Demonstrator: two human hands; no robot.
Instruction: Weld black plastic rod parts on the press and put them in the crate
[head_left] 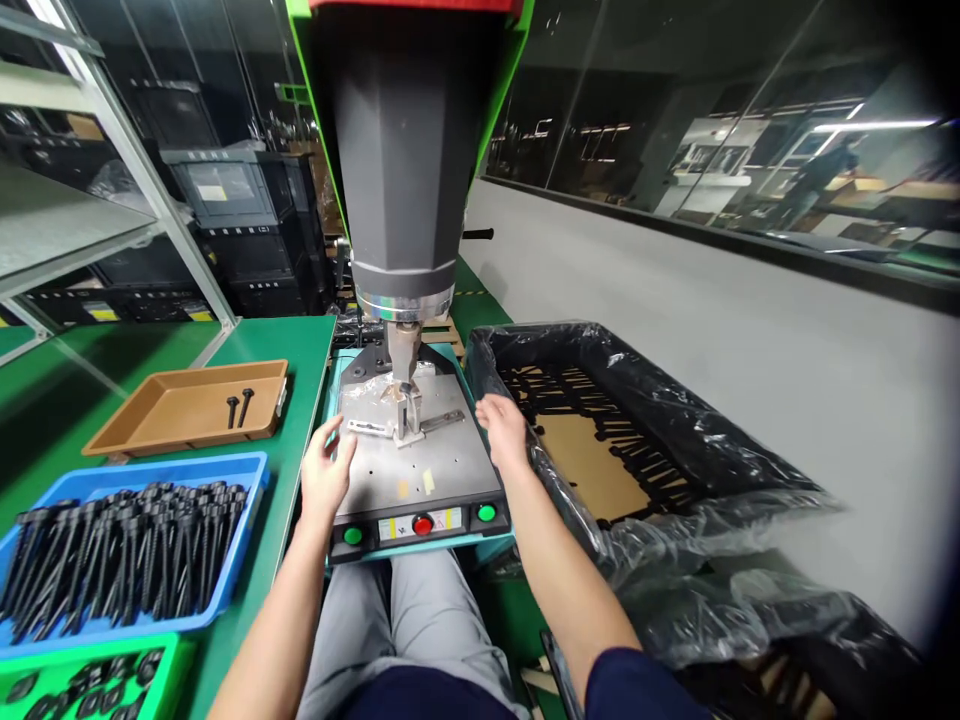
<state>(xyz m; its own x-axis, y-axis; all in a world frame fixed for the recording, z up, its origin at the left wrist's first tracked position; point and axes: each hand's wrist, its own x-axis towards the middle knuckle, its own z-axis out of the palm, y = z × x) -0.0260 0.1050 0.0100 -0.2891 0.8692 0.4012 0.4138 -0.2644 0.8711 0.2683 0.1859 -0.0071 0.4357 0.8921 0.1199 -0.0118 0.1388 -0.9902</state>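
My left hand [327, 472] is over the left edge of a metal base plate [390, 475], thumb and fingers apart, holding nothing. Across the plate, my right hand [505, 432] hovers by the right edge with its fingers loosely bent; I see nothing in them. Between my hands stands a small metal fixture [407, 420] bolted to the plate. A metal press horn [404, 345] comes down right above it from the grey machine head [401, 170]. A small dark part [406, 388] shows where horn and fixture meet; most of it is hidden.
Buttons line the front panel [422, 524]. To the left are a brown tray [180, 437] with two black bolt-like parts, a blue tray [259, 475] full of similar ones, and a green tray [176, 670] of black pieces. On the right stands a plastic-lined bin [592, 345] holding black parts and cardboard.
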